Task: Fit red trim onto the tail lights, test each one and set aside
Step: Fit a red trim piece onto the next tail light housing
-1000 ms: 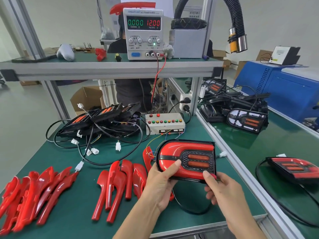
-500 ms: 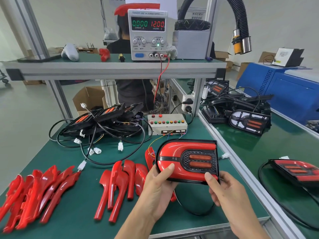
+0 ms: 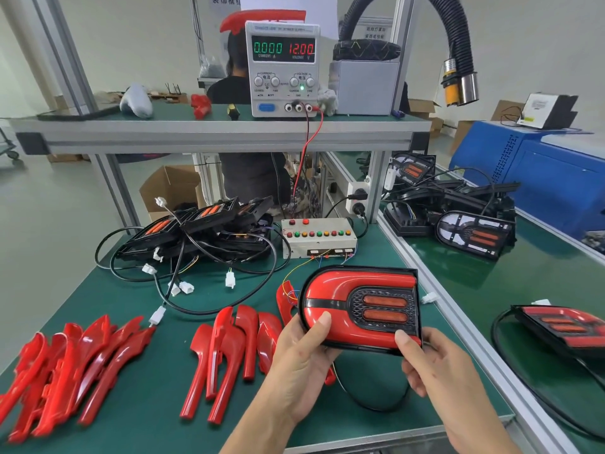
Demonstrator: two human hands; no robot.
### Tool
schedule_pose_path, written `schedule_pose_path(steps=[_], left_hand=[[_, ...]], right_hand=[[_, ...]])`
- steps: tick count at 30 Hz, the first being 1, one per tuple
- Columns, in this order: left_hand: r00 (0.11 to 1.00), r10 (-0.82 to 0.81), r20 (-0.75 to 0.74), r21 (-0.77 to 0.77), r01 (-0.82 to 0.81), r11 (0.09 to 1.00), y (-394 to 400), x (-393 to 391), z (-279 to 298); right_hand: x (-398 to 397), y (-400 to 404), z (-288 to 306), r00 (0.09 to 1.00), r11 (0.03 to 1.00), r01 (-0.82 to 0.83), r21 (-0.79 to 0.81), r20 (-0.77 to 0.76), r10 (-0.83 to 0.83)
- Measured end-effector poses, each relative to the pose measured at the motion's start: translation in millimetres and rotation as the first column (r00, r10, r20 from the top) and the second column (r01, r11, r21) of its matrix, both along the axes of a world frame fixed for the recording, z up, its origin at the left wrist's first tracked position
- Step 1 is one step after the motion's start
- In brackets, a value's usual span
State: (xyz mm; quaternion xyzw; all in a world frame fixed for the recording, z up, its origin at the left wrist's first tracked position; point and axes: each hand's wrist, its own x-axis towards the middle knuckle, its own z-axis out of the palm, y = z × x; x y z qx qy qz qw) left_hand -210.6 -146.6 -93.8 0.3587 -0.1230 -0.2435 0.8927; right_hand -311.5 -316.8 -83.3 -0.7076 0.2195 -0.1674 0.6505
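I hold a tail light (image 3: 357,306) with red trim fitted, face up, above the green bench near its front right. My left hand (image 3: 302,362) grips its lower left corner, thumb on the red trim. My right hand (image 3: 432,371) grips its lower right edge, thumb on top. Its black cable loops on the mat below. Loose red trim pieces (image 3: 229,355) lie left of my hands, and a second heap of red trim (image 3: 65,371) lies at the far left. A pile of untrimmed tail lights (image 3: 196,231) with cables sits further back.
A test box (image 3: 319,237) with coloured buttons stands behind the held light, wired to a power supply (image 3: 283,65) on the shelf reading 12.00. On the right bench lie a finished tail light (image 3: 563,329) and more lights (image 3: 471,234). A person sits behind the shelf.
Both hands have lifted the tail light slightly and tilted its face more toward me. The grip on both sides is unchanged.
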Motion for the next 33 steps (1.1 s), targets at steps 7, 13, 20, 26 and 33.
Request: schedule_pose_path(steps=[7,13,20,26,33], left_hand=[[1.000,0.018,0.012,0.004,-0.018,1.000,1,-1,2],[1.000,0.027,0.016,0.040,-0.028,0.999,0,-2,0],[0.999,0.028,0.038,0.073,-0.031,0.997,-1,-1,1],[0.998,0.037,0.059,0.075,-0.041,0.996,0,0,0],[0.994,0.031,0.101,0.069,-0.038,0.997,3,3,-3]], right_hand=[[0,-5,-2,0.997,0.997,-0.068,-0.043,-0.031,0.066],[2,-9,-9,0.992,0.995,-0.101,0.016,-0.073,0.102],[1,-13,-14,0.989,0.991,-0.132,-0.016,-0.063,0.131],[1,-13,-16,0.988,0.986,-0.146,-0.075,-0.054,0.142],[0,-11,-16,0.985,0.977,-0.171,-0.124,-0.040,0.167]])
